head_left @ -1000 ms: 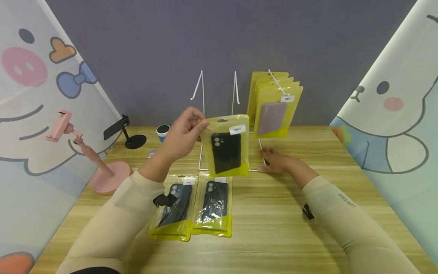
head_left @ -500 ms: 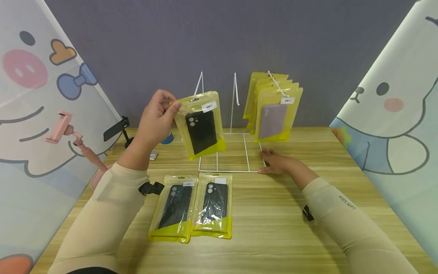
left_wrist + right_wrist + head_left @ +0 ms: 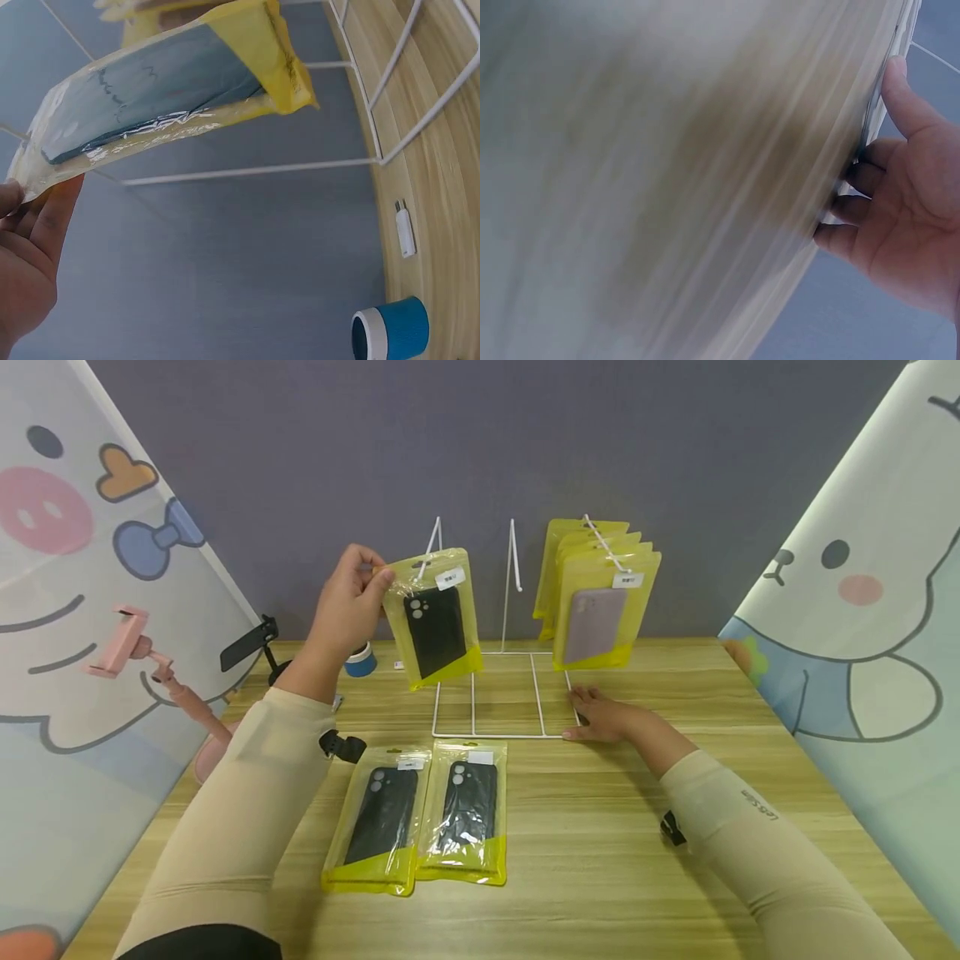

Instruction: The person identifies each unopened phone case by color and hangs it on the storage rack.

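Head view: left fingers (image 3: 382, 578) tight on pouch (image 3: 437, 627), lower edge (image 3: 450, 673) free, right fingers (image 3: 582, 696) loose at rack edge (image 3: 498, 736).

Three black phone cases (image 3: 435, 631) and one lilac case (image 3: 595, 625) show — plus three white hooks (image 3: 607, 544), two phone stands (image 3: 197, 702).

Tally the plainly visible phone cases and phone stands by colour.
Black phone cases: 3
Lilac phone case: 1
Pink phone stand: 1
Black phone stand: 1
Total: 6, excluding the overlapping pouches behind the lilac case.
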Demonstrator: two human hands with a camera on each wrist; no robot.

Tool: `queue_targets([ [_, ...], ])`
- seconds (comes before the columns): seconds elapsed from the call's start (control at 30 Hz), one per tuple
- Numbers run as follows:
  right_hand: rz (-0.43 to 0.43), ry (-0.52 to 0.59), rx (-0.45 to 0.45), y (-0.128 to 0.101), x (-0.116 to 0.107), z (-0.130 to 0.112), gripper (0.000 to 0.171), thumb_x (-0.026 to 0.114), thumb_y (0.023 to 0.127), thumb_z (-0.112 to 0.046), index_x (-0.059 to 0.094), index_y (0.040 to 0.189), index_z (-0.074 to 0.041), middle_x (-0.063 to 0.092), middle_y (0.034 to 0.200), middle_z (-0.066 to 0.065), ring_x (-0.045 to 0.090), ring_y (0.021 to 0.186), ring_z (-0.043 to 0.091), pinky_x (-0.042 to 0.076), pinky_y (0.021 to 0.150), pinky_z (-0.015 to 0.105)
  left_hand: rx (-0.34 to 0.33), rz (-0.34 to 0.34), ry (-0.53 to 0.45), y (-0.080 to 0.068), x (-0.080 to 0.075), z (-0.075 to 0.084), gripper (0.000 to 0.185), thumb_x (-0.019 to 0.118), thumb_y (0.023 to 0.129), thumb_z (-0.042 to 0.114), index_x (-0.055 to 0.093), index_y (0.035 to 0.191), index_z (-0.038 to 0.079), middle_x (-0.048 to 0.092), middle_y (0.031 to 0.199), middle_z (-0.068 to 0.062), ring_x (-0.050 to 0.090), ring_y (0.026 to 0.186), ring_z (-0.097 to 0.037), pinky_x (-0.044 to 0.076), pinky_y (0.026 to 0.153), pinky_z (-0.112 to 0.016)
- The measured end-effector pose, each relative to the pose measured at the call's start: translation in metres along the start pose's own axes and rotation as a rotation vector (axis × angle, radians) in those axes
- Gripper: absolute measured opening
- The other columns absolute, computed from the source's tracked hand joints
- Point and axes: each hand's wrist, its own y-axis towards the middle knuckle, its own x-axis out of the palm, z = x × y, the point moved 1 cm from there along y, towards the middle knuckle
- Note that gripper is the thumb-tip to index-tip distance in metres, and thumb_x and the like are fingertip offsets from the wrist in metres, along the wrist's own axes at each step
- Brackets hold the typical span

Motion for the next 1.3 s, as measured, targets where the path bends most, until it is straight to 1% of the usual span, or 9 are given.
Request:
queue_targets([
  [0.07,0.004,0.005,0.000,-0.002,0.000,-0.001,0.092,0.052,0.098,-0.051,0.008,0.154,0.007,0.000,0.161,0.029,-0.002,0.146,0.052,0.012,0.116,0.065,0.000,0.015,-0.001,0.010,0.003,-0.004,0.027,0.044,0.102,0.042,0.045,0.113,0.018,0.051,0.077,-0.011,0.053,0.065,-0.024,0.052,0.069,-0.034],
  [0.27,0.008,0.000,0.004,-0.001,0.001,-0.004,0.093,0.051,0.098,-0.054,0.007,0.155,0.005,0.000,0.162,0.027,-0.001,0.146,0.052,0.013,0.116,0.065,-0.022,0.047,0.007,0.038,0.007,-0.014,0.025,0.045,0.102,0.040,0.045,0.112,0.017,0.054,0.078,-0.006,0.052,0.062,-0.021,0.046,0.060,-0.033],
  [0.53,0.000,-0.007,0.005,0.000,0.001,-0.006,0.093,0.051,0.098,-0.053,0.006,0.155,0.005,-0.001,0.161,0.027,-0.002,0.146,0.052,0.013,0.117,0.064,-0.117,0.037,0.015,0.074,0.015,-0.019,0.019,0.043,0.103,0.039,0.043,0.111,0.022,0.056,0.083,-0.002,0.049,0.061,-0.018,0.042,0.057,-0.033],
  [0.63,0.003,-0.006,0.008,0.002,0.002,-0.007,0.093,0.051,0.098,-0.053,0.006,0.155,0.004,-0.001,0.162,0.027,-0.003,0.146,0.051,0.012,0.117,0.063,-0.139,0.042,0.006,0.085,0.019,-0.019,0.021,0.043,0.104,0.038,0.044,0.114,0.019,0.058,0.090,-0.003,0.049,0.063,-0.016,0.042,0.059,-0.031],
  [0.73,-0.004,-0.004,0.002,0.007,0.002,-0.010,0.094,0.051,0.097,-0.054,0.005,0.156,0.003,-0.002,0.162,0.025,-0.004,0.147,0.050,0.012,0.118,0.063,-0.161,0.064,0.015,0.091,0.019,-0.022,0.019,0.043,0.104,0.036,0.044,0.113,0.019,0.061,0.102,-0.005,0.049,0.068,-0.015,0.042,0.062,-0.030],
  [0.9,-0.017,-0.013,0.000,0.010,0.002,-0.014,0.095,0.051,0.097,-0.055,0.005,0.156,0.003,-0.002,0.162,0.026,-0.003,0.147,0.049,0.012,0.118,0.063,-0.212,0.084,0.007,0.093,0.018,-0.029,0.019,0.044,0.104,0.035,0.042,0.114,0.020,0.063,0.119,-0.009,0.053,0.082,-0.015,0.044,0.070,-0.030],
  [1.07,-0.015,-0.023,0.001,0.011,0.000,-0.015,0.093,0.051,0.097,-0.054,0.006,0.156,0.004,-0.002,0.162,0.026,-0.002,0.147,0.050,0.012,0.118,0.062,-0.250,0.072,-0.043,0.089,0.015,-0.032,0.042,0.047,0.101,0.046,0.033,0.132,0.022,0.058,0.138,-0.007,0.057,0.112,-0.018,0.047,0.090,-0.032],
  [1.17,-0.010,-0.034,-0.013,0.012,0.001,-0.015,0.093,0.051,0.098,-0.052,0.006,0.155,0.005,-0.001,0.161,0.027,-0.002,0.146,0.051,0.013,0.118,0.062,-0.239,0.052,-0.068,0.079,0.014,-0.036,0.057,0.049,0.098,0.052,0.025,0.140,0.022,0.046,0.148,-0.006,0.048,0.130,-0.018,0.041,0.106,-0.035],
  [1.3,-0.008,-0.038,-0.031,0.013,0.001,-0.016,0.092,0.051,0.098,-0.052,0.007,0.154,0.007,0.000,0.160,0.030,-0.001,0.145,0.053,0.013,0.117,0.063,-0.217,0.042,-0.058,0.053,0.014,-0.045,0.074,0.055,0.094,0.054,0.019,0.146,0.016,0.033,0.153,-0.011,0.036,0.141,-0.025,0.034,0.113,-0.040],
])
